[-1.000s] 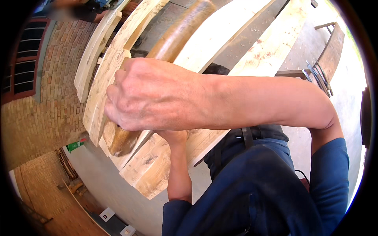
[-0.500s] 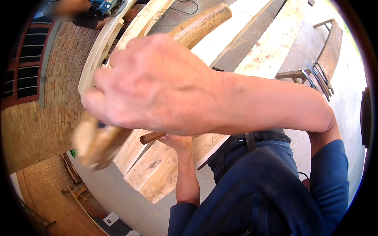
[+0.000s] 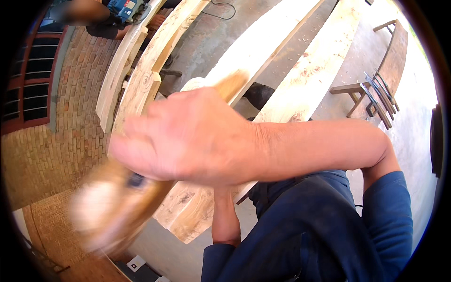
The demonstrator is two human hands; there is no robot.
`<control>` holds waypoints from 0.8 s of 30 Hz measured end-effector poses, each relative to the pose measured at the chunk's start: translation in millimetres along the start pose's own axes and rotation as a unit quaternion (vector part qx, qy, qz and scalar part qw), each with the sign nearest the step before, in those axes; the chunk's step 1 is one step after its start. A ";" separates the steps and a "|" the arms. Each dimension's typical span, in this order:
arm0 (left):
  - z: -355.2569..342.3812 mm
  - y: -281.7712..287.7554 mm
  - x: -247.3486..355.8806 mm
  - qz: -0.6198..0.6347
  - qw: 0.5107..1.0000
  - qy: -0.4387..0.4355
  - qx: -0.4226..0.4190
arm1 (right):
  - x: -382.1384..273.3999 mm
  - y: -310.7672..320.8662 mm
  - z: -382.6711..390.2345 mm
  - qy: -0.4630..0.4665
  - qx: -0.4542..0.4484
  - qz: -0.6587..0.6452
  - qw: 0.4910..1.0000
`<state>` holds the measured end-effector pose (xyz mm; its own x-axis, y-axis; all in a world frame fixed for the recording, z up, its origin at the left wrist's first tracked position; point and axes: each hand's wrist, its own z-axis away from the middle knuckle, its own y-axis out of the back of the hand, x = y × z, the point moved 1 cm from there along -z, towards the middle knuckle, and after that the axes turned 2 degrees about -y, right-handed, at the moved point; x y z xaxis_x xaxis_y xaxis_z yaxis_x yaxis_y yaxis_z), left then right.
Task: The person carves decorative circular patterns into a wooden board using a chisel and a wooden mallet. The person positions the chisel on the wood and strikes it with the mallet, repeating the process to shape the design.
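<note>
My right hand [image 3: 188, 136] is closed around a wooden mallet [image 3: 127, 211]. The handle's end [image 3: 232, 84] sticks out beyond the knuckles toward the far right, and the thick head, blurred by motion, hangs at the lower left. A dark spot shows on the head close to my fingers. Under the right hand, my left forearm [image 3: 225, 218] reaches up from the lower edge over a pale wooden beam [image 3: 188, 221]. The left hand itself and its fingers are hidden behind the right hand, as is whatever lies in it.
Long pale planks [image 3: 310, 75] stretch away to the right. Carved beams [image 3: 155, 56] lie at the left, where another person's hand [image 3: 157, 19] is near a blue power tool [image 3: 126, 9]. Several chisel-like tools [image 3: 380, 96] rest on a wooden bench [image 3: 394, 51]. A brick wall [image 3: 75, 94] stands left.
My right hand and the mallet have moved down toward me, with the head swinging lower left. The left hand, earlier partly seen at a round wooden tool handle, is now covered.
</note>
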<state>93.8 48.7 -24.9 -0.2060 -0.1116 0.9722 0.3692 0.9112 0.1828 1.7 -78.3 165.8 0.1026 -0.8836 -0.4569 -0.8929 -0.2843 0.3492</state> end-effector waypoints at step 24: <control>-21.4 24.1 25.8 0.315 0.938 -0.020 -0.141 | 94.6 16.5 209.9 -0.625 -0.161 -0.076 0.760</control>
<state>116.8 59.3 7.8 0.1028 0.4345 0.8948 0.6530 0.6491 -0.3902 -95.4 -88.5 -43.4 -0.4822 0.1541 -0.8624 -0.7380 -0.6019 0.3051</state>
